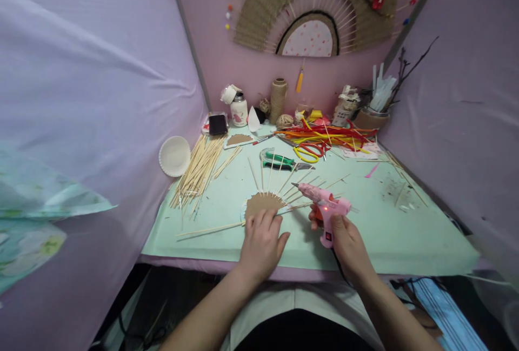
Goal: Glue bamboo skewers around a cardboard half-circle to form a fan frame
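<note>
The left hand [263,238] lies flat and unclenched on the near edge of the cardboard [256,205], in the middle of the surface [381,232]. The right hand [348,243] grasps the glue gun [329,209], whose nozzle is over the fanned sticks [288,179]. Just beyond these lie the pruner [279,160] and, farther, the scissors [308,152] and strands [324,136]. At left are the loose sticks [200,167] and a bowl [174,156]; at the back stands the twine [278,100].
</note>
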The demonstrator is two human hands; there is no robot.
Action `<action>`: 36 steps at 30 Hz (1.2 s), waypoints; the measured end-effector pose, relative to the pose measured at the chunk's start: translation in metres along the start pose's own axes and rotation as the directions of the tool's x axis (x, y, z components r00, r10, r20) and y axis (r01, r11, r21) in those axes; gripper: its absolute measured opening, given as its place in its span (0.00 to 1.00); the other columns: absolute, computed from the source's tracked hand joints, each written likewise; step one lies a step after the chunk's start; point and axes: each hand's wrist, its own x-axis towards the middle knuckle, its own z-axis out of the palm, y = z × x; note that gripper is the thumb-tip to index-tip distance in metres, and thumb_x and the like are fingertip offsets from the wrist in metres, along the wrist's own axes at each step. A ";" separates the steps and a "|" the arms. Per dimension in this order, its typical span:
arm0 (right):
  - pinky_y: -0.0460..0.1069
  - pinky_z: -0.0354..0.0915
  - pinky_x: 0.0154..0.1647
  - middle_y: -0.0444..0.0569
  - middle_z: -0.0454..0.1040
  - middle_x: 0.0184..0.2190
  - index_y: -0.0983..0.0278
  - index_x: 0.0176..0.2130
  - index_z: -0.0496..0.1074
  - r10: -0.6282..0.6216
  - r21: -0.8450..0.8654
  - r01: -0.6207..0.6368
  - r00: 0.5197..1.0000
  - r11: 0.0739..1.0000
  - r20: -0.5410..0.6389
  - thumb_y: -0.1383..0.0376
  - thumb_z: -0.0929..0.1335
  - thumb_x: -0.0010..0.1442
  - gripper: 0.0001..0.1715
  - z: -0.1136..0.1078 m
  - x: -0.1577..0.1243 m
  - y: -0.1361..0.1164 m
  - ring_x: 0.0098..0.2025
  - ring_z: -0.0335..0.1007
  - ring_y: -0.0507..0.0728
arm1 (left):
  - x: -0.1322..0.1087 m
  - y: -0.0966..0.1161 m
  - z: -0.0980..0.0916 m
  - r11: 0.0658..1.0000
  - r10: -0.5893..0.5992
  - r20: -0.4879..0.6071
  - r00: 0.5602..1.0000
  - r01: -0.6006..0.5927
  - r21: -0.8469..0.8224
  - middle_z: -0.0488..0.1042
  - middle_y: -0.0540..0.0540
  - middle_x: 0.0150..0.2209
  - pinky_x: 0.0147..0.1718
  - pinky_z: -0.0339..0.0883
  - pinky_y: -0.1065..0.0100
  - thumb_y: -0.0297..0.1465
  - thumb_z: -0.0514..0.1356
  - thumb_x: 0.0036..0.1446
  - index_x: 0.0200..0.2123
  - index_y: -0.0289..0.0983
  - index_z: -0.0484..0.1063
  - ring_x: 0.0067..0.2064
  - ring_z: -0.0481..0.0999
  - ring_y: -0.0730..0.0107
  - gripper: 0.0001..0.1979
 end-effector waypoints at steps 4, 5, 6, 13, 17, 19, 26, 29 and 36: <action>0.48 0.64 0.26 0.50 0.77 0.29 0.65 0.41 0.78 -0.009 -0.044 0.010 1.000 0.999 0.030 0.36 0.61 0.61 0.38 0.001 0.002 0.005 0.24 0.66 0.54 | -0.002 0.001 0.001 1.000 -0.005 -0.034 0.999 0.005 0.019 0.72 0.38 0.56 0.53 0.59 0.51 0.35 0.56 0.65 0.52 0.38 0.70 0.57 0.67 0.52 0.14; 0.48 0.64 0.26 0.49 0.77 0.28 0.65 0.40 0.78 -0.004 -0.052 0.006 0.999 0.999 0.037 0.36 0.61 0.61 0.38 0.002 0.003 0.006 0.24 0.65 0.54 | -0.002 0.001 0.001 1.000 -0.008 -0.041 0.999 0.009 0.020 0.72 0.38 0.56 0.52 0.59 0.51 0.35 0.56 0.65 0.52 0.38 0.70 0.57 0.67 0.52 0.14; 0.48 0.64 0.26 0.49 0.76 0.28 0.65 0.39 0.78 0.002 -0.057 0.001 0.999 0.998 0.044 0.36 0.61 0.60 0.38 0.002 0.004 0.007 0.24 0.65 0.54 | -0.003 0.001 0.001 1.000 -0.014 -0.048 0.999 0.015 0.019 0.72 0.38 0.56 0.52 0.59 0.51 0.35 0.56 0.65 0.52 0.38 0.70 0.57 0.67 0.52 0.14; 0.49 0.63 0.26 0.49 0.75 0.25 0.65 0.34 0.75 0.046 -0.094 -0.039 0.996 0.995 0.078 0.36 0.63 0.58 0.36 0.008 0.009 0.007 0.25 0.66 0.55 | -0.002 0.002 0.000 0.999 -0.041 -0.063 0.997 0.042 0.022 0.72 0.38 0.58 0.52 0.58 0.51 0.36 0.57 0.64 0.53 0.37 0.70 0.58 0.66 0.50 0.16; 0.49 0.60 0.24 0.47 0.72 0.22 0.65 0.32 0.73 0.050 -0.113 -0.037 0.992 0.993 0.117 0.36 0.63 0.58 0.36 0.011 0.012 0.007 0.23 0.63 0.54 | -0.002 0.005 -0.001 0.998 -0.057 -0.051 0.997 0.057 0.000 0.70 0.37 0.59 0.52 0.57 0.50 0.37 0.58 0.64 0.54 0.37 0.69 0.58 0.66 0.50 0.17; 0.48 0.59 0.24 0.47 0.72 0.21 0.65 0.32 0.73 0.045 -0.120 -0.030 0.991 0.992 0.126 0.35 0.62 0.58 0.36 0.011 0.014 0.008 0.23 0.63 0.54 | -0.001 0.005 -0.005 0.998 -0.061 -0.041 0.997 0.060 -0.025 0.70 0.38 0.60 0.52 0.58 0.51 0.38 0.58 0.64 0.54 0.38 0.69 0.58 0.65 0.50 0.18; 0.49 0.60 0.24 0.45 0.70 0.19 0.65 0.33 0.72 0.060 -0.130 -0.046 0.992 0.990 0.113 0.35 0.61 0.59 0.37 0.010 0.014 0.006 0.22 0.63 0.53 | 0.018 -0.008 -0.022 0.989 -0.143 -0.150 0.978 0.137 -0.050 0.73 0.39 0.50 0.48 0.59 0.54 0.32 0.58 0.63 0.48 0.37 0.73 0.53 0.66 0.53 0.12; 0.49 0.60 0.25 0.45 0.69 0.19 0.63 0.30 0.69 0.072 -0.139 -0.056 0.991 0.989 0.114 0.34 0.61 0.58 0.36 0.010 0.014 0.007 0.22 0.63 0.53 | 0.023 -0.012 -0.020 0.985 -0.172 -0.139 0.975 0.170 -0.028 0.73 0.40 0.46 0.45 0.60 0.56 0.32 0.58 0.63 0.45 0.38 0.74 0.49 0.67 0.55 0.09; 0.49 0.59 0.25 0.45 0.69 0.19 0.64 0.32 0.70 0.083 -0.123 -0.068 0.989 0.990 0.125 0.34 0.61 0.58 0.36 0.009 0.014 0.010 0.22 0.62 0.54 | 0.050 -0.025 -0.034 0.973 -0.233 -0.062 0.971 0.232 -0.023 0.71 0.42 0.45 0.44 0.59 0.57 0.27 0.57 0.62 0.46 0.43 0.77 0.49 0.65 0.56 0.12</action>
